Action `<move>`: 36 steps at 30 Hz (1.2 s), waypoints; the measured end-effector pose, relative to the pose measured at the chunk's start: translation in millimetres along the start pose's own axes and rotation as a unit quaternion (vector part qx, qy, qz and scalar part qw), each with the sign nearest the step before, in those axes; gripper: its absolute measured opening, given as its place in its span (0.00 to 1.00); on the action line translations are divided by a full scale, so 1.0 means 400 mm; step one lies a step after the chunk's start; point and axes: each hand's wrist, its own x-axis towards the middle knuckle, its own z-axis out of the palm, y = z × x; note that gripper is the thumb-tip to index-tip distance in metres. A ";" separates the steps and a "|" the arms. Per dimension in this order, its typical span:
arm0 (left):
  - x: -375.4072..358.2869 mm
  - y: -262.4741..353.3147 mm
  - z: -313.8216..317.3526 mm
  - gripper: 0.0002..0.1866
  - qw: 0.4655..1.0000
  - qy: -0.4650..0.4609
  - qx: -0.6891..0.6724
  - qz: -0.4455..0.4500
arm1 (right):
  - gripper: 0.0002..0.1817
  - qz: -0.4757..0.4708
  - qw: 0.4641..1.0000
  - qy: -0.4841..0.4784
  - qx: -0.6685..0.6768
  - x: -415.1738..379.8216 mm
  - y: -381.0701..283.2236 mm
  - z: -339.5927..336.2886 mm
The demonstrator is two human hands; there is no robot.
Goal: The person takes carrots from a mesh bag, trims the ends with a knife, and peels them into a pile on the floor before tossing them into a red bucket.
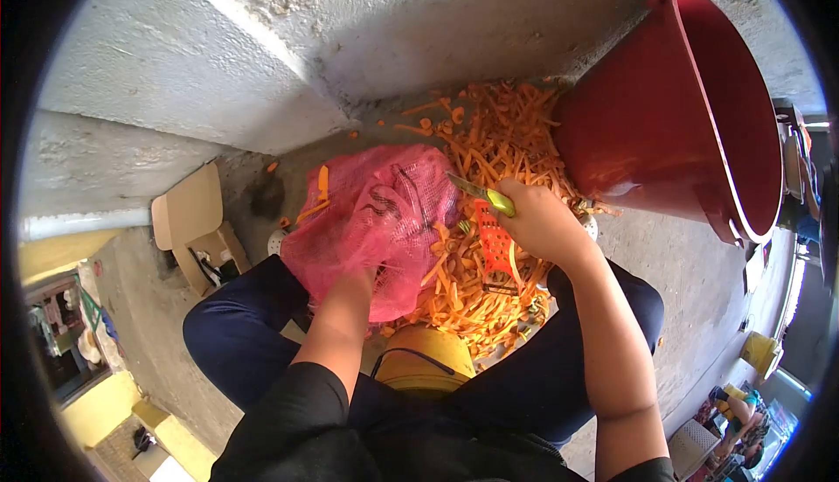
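My right hand [535,220] is closed around the green handle of a small knife [472,188], its blade pointing left toward the bag. Right beside those fingers is an orange peeler [496,242] with holes in its body, over the peelings. My left hand [357,263] reaches into a pink-red mesh bag [393,194]; the netting hides its fingers and whatever they touch. A heap of orange peel strips [507,132], which look like carrot, spreads on the floor behind and to the right of the bag. One strip lies on the bag's left side.
A large dark red bucket [638,124] leans at the right of the peel heap. Between my legs is a yellow bucket [424,361]. An opened cardboard box [197,220] sits at the left by the wall [262,45]. A person [743,416] is far off at lower right.
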 end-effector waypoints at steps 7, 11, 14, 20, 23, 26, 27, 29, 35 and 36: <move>-0.037 -0.077 0.058 0.19 0.999 -0.044 0.005 -0.021 | 0.11 0.016 1.000 -0.004 0.005 0.005 -0.004 -0.002; -0.032 -0.094 0.066 0.19 0.998 -0.052 0.008 -0.028 | 0.12 0.027 1.000 -0.013 0.004 0.007 -0.001 -0.003; -0.003 -0.086 0.046 0.19 0.999 -0.043 0.006 -0.031 | 0.12 0.032 0.999 -0.009 0.004 0.009 0.005 -0.003; 0.096 -0.060 -0.037 0.20 0.999 -0.015 0.003 -0.040 | 0.12 0.043 0.999 -0.017 0.001 0.008 0.011 -0.007; 0.148 -0.048 -0.082 0.20 0.999 -0.003 -0.001 -0.044 | 0.12 0.042 0.999 -0.019 -0.005 0.010 0.012 -0.008; 0.178 -0.045 -0.114 0.20 0.999 0.001 -0.004 -0.050 | 0.12 0.039 0.999 -0.019 -0.001 0.008 0.017 -0.001; 0.184 -0.046 -0.121 0.20 0.999 0.001 -0.006 -0.051 | 0.12 0.037 0.999 -0.017 0.002 0.009 0.019 0.001; 0.187 -0.049 -0.132 0.20 0.998 0.000 -0.006 -0.055 | 0.12 0.037 0.999 -0.013 0.001 0.010 0.021 0.004; 0.084 -0.086 -0.103 0.21 0.996 -0.046 -0.006 -0.076 | 0.12 0.026 1.000 0.001 -0.001 -0.001 0.022 -0.009; 0.051 -0.091 -0.097 0.21 0.995 -0.057 -0.008 -0.081 | 0.11 0.023 1.000 0.004 0.001 -0.005 0.019 -0.014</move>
